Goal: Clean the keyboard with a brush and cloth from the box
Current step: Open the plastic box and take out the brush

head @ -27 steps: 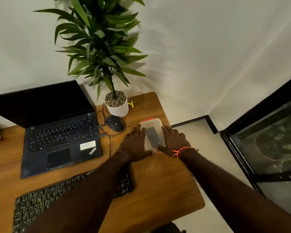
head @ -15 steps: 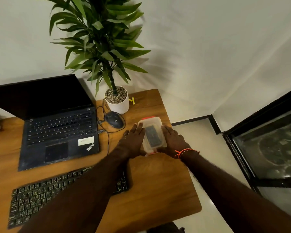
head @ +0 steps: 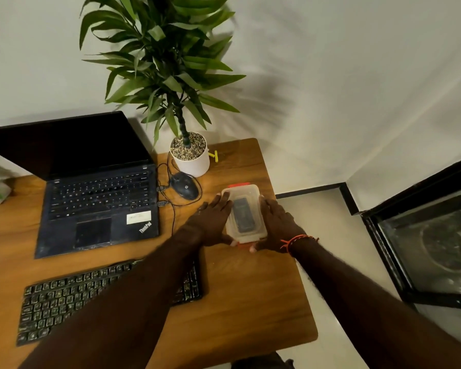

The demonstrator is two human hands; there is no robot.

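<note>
Holding the clear box [head: 244, 214] from both sides: left hand [head: 212, 222] and right hand [head: 277, 226] lie flat against its long walls, thumbs hooked at the near end. Something dark sits inside. It's on the wooden desk [head: 250, 294], keyboard [head: 64, 296] near-left under the forearm, mouse [head: 184, 185] just behind.
</note>
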